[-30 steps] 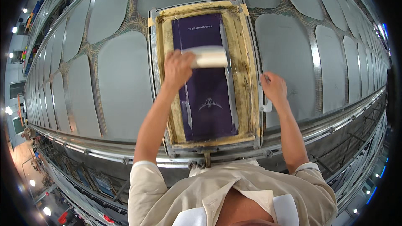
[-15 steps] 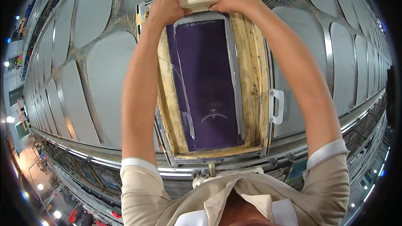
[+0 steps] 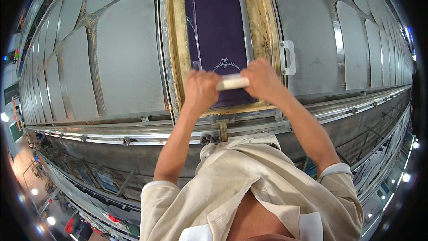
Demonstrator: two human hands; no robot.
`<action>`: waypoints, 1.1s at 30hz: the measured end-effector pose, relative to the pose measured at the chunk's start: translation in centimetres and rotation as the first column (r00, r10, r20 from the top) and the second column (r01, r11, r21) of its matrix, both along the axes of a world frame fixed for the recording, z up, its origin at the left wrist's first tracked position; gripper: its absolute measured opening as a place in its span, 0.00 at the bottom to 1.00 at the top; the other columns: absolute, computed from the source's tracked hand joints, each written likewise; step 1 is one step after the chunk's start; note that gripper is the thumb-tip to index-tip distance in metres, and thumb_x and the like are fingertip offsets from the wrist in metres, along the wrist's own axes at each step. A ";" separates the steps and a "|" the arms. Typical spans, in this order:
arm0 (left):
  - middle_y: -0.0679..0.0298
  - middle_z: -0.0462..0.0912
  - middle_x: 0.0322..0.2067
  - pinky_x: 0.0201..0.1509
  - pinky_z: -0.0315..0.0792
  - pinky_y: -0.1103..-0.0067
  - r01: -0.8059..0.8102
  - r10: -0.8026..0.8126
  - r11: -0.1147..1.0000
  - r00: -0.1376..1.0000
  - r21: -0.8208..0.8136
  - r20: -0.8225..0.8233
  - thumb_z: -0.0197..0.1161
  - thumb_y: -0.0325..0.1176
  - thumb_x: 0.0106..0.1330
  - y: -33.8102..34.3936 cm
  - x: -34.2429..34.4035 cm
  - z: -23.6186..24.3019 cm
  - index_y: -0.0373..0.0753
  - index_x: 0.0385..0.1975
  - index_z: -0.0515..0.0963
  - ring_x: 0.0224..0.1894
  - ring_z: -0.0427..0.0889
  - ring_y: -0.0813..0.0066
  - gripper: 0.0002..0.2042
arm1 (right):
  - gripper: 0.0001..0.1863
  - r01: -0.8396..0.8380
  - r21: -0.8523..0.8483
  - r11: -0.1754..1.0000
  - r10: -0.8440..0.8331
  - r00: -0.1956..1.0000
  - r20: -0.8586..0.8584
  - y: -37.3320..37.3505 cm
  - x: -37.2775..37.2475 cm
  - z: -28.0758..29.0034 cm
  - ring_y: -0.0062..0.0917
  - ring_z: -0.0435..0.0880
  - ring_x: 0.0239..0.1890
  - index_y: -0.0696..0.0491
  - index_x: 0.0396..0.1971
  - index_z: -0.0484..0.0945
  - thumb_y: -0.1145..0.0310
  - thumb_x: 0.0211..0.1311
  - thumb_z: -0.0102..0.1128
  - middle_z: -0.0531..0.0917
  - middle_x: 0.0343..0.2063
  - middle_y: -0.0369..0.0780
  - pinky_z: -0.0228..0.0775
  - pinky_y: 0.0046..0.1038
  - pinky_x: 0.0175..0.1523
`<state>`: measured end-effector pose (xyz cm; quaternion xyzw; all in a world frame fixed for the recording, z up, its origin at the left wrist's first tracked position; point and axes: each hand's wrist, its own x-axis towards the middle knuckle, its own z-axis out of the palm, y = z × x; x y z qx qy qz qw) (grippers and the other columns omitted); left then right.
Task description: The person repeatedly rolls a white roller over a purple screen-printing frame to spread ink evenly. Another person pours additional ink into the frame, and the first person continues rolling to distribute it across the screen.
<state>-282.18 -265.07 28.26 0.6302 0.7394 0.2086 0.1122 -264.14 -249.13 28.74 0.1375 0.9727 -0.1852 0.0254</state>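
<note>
Both my hands grip a cream-coloured squeegee (image 3: 233, 83) by its ends, over the near part of a printing screen. My left hand (image 3: 202, 88) is closed around the left end, my right hand (image 3: 264, 79) around the right end; both are slightly blurred. Under them lies the screen's dark purple mesh (image 3: 217, 20), with pale lettering at its far end and a pale emblem with a spiked arc just beyond the squeegee. Grey tape strips run along the mesh's sides. The yellow-stained wooden frame (image 3: 176, 40) surrounds it. My hands cover part of the mesh's near end.
Grey flat panels (image 3: 129, 58) lie in rows left and right of the screen on a long table. A white handle (image 3: 289, 58) sticks out from the frame's right side. A metal rail (image 3: 107, 135) runs along the table's near edge, close to my body.
My hands have drawn the squeegee from the screen's far end toward me, to its near end. My elbows are now bent, and the far lettering and emblem are uncovered.
</note>
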 end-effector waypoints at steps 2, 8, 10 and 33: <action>0.65 0.87 0.28 0.44 0.72 0.68 -0.016 0.016 1.000 0.999 0.011 0.031 0.76 0.28 0.46 -1.9 1.5 0.4 0.45 0.28 0.87 0.33 0.83 0.63 0.09 | 0.10 -0.017 -0.042 0.999 0.015 0.999 -0.042 -1.5 1.4 0.2 0.32 0.82 0.42 0.51 0.28 0.85 0.64 0.47 0.76 0.85 0.27 0.39 0.67 0.38 0.55; 0.62 0.87 0.27 0.46 0.73 0.66 -0.011 0.012 1.000 1.000 0.022 -0.015 0.77 0.32 0.48 5.7 -4.8 1.4 0.45 0.28 0.87 0.32 0.85 0.61 0.08 | 0.10 -0.008 0.023 1.000 0.008 1.000 -0.002 6.1 -4.7 0.8 0.41 0.83 0.33 0.48 0.26 0.86 0.60 0.50 0.75 0.84 0.23 0.43 0.74 0.43 0.45; 0.61 0.86 0.26 0.46 0.74 0.64 0.003 0.001 0.999 0.997 0.049 -0.075 0.76 0.34 0.49 11.3 -9.6 0.9 0.45 0.29 0.87 0.32 0.85 0.59 0.08 | 0.11 0.020 -0.003 1.000 -0.020 0.999 -0.040 11.8 -9.4 1.3 0.43 0.85 0.33 0.50 0.29 0.86 0.59 0.49 0.75 0.85 0.24 0.45 0.76 0.44 0.43; 0.56 0.89 0.33 0.47 0.80 0.62 -0.084 0.058 0.974 0.990 -0.209 -0.129 0.78 0.43 0.51 21.5 -15.5 1.5 0.50 0.40 0.88 0.40 0.87 0.52 0.16 | 0.17 0.193 -0.191 0.962 -0.140 0.956 0.257 21.6 -17.2 0.0 0.40 0.88 0.36 0.54 0.35 0.86 0.58 0.51 0.76 0.88 0.29 0.47 0.79 0.39 0.42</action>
